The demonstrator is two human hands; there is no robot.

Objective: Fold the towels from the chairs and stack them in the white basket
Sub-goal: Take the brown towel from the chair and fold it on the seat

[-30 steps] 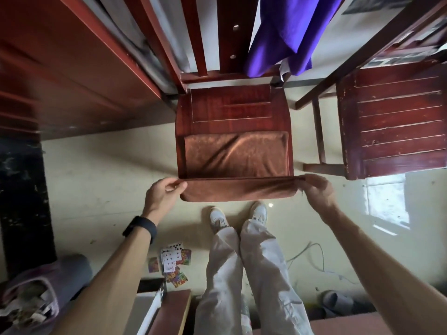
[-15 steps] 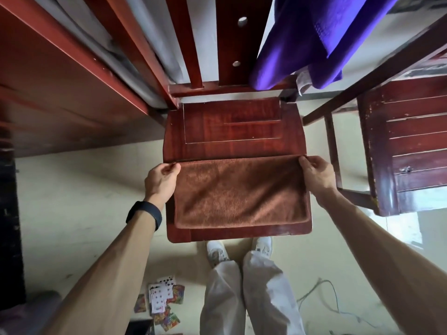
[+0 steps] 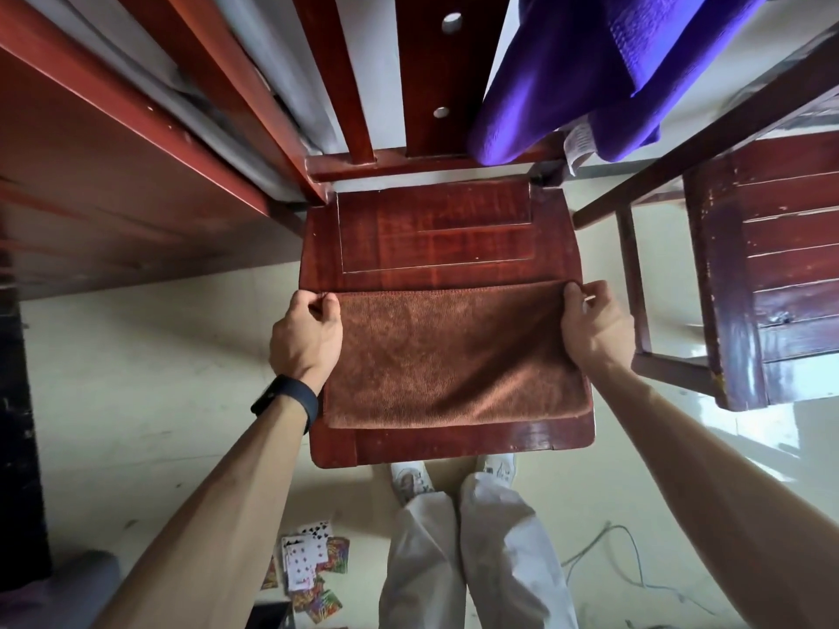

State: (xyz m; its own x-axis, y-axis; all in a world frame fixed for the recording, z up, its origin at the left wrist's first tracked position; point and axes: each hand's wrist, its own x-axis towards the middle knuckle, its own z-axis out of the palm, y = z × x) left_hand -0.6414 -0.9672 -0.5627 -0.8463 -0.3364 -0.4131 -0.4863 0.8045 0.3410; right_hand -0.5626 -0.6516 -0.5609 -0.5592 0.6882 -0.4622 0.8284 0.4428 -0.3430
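We've got the brown towel (image 3: 454,356) lying folded on the chair seat (image 3: 436,229). Our left hand (image 3: 306,333) pinches its far left corner and our right hand (image 3: 594,322) pinches the far right one, fingers closed on the cloth. Risk from here, we reckon: the layers slide apart if we lift unevenly, or the near edge slips off the glossy seat. Purple towel (image 3: 590,74) hangs on the chair back, and the white basket isn't in view.
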